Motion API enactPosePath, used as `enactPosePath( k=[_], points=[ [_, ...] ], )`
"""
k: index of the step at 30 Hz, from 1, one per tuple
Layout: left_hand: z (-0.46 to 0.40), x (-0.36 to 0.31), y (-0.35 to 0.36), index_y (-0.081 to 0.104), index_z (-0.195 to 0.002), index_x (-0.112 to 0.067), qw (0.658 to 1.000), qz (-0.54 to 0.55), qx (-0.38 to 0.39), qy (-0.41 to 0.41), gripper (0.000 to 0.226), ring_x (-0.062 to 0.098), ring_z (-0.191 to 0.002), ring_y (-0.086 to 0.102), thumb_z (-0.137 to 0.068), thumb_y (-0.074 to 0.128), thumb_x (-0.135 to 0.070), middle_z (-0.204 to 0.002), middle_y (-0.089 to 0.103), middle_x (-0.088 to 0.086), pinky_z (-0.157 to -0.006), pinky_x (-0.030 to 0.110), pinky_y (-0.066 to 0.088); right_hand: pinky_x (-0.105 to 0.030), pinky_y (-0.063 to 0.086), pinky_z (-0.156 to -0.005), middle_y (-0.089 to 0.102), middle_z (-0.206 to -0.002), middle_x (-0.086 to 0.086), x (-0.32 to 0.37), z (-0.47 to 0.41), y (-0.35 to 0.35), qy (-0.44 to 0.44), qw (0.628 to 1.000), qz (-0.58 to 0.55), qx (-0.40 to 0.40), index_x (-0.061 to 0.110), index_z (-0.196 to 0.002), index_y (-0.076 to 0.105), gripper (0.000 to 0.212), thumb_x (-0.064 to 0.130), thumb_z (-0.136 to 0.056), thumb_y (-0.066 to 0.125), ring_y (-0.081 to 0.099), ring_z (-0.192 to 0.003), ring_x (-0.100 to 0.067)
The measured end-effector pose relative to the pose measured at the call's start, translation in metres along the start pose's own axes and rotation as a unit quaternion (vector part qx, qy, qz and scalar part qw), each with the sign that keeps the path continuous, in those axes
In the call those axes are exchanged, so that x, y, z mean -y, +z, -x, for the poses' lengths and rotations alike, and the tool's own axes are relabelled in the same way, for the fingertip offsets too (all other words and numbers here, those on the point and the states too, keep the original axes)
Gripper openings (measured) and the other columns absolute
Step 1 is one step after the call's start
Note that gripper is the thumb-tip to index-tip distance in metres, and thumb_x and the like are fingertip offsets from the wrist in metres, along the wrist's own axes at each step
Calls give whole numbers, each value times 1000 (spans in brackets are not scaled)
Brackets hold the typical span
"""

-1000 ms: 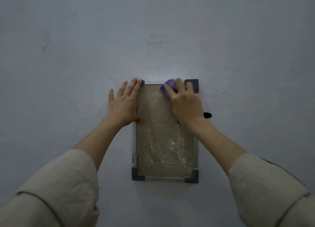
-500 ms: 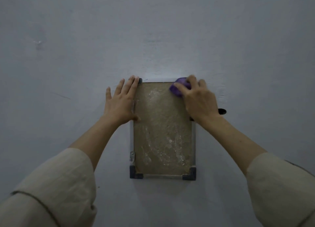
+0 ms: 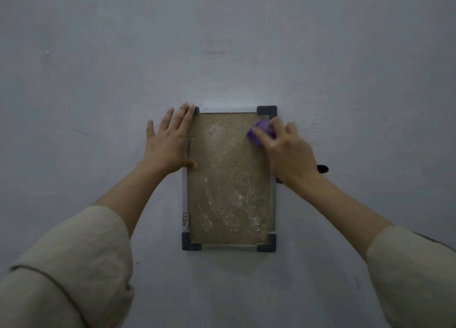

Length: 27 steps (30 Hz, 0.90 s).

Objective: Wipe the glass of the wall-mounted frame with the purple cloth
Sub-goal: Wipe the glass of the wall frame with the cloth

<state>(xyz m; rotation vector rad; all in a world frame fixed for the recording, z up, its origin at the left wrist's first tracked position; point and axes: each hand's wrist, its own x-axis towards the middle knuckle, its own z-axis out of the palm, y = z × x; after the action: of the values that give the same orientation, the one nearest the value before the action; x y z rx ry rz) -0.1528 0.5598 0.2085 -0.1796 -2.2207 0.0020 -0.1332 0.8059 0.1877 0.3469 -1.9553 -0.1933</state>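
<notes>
A rectangular frame [image 3: 266,111] with dark corner pieces hangs on the grey wall. Its glass [image 3: 228,179] covers a brown backing and carries whitish smears, thickest in the lower half. My right hand [image 3: 288,152] presses a bunched purple cloth [image 3: 261,131] against the glass just below the upper right corner. My left hand [image 3: 170,142] lies flat with fingers spread on the frame's upper left edge, covering most of that corner piece.
The grey wall [image 3: 222,44] fills the view around the frame. A small dark object [image 3: 322,169] sticks out from the wall behind my right wrist. A metal clip [image 3: 185,219] sits on the frame's lower left side.
My right hand carried the cloth rightward along the top of the glass, then a little down, uncovering the upper right corner piece. My left hand stayed put.
</notes>
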Motion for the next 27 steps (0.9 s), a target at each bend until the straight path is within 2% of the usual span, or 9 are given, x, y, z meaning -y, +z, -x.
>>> enactPosePath(
  k=[2,4,9,14,16,19,21,24,27],
  points=[
    [-1,0,0,-14,-147,-27,1000,-3,-1,-2,131,20,-145,-7,-59,82,-44,-157,-12,-9,-113,58,3,-41,54,-76,38,-138,-19,10,19,8,-119,992,-14,49,14,-138,38,46,12,-94,49,46,-112,-37],
    [-1,1,0,-15,-147,-27,1000,-7,-3,-1,132,20,-145,-7,-59,82,-45,-157,-12,-9,-113,58,3,-41,55,-75,41,-136,-19,5,27,9,-167,984,-15,68,13,-138,39,48,11,-91,54,47,-112,-36],
    [-1,1,1,-14,-147,-27,1000,-6,-5,1,132,20,-145,-7,-59,82,-45,-158,-11,-9,-113,58,4,-41,54,-66,47,-130,-21,-5,18,2,41,999,-17,-17,12,-134,46,47,3,-89,53,50,-102,-39],
    [-1,1,0,-14,-146,-27,1000,-4,-2,-1,131,20,-145,-7,-59,82,-44,-158,-12,-8,-113,58,3,-44,58,-63,52,-126,-23,8,45,9,-122,992,-16,32,9,-130,51,50,2,-82,64,55,-100,-41],
    [-1,1,0,-14,-146,-27,1000,-3,-3,0,131,20,-145,-7,-59,82,-44,-158,-11,-8,-113,58,3,-41,56,-56,57,-118,-23,-5,37,5,-78,997,-8,-3,9,-124,57,49,0,-78,68,58,-91,-40],
    [0,1,0,-14,-147,-27,1000,-1,-2,0,131,20,-145,-7,-59,82,-44,-158,-11,-8,-113,58,3,-40,56,-62,52,-123,-22,-6,32,3,35,999,-23,-10,10,-130,51,47,1,-85,60,53,-97,-39],
    [0,0,0,-13,-147,-27,1000,2,-1,0,131,20,-145,-7,-59,82,-44,-158,-11,-8,-113,58,3,-40,57,-62,52,-124,-22,6,42,8,-15,1000,-23,7,8,-130,51,49,1,-83,62,55,-98,-39],
    [1,-1,-1,-13,-147,-26,1000,1,1,0,130,21,-145,-7,-59,82,-43,-158,-11,-8,-113,59,3,-36,56,-49,63,-110,-21,14,59,8,-149,988,-8,31,7,-116,63,52,1,-66,77,63,-84,-36],
    [1,-2,-3,-13,-147,-26,1000,1,4,-3,130,21,-145,-7,-60,82,-42,-158,-11,-7,-113,58,3,-38,56,-54,58,-117,-23,4,46,7,-56,998,-24,4,9,-123,58,49,0,-76,69,58,-90,-38]
  ],
)
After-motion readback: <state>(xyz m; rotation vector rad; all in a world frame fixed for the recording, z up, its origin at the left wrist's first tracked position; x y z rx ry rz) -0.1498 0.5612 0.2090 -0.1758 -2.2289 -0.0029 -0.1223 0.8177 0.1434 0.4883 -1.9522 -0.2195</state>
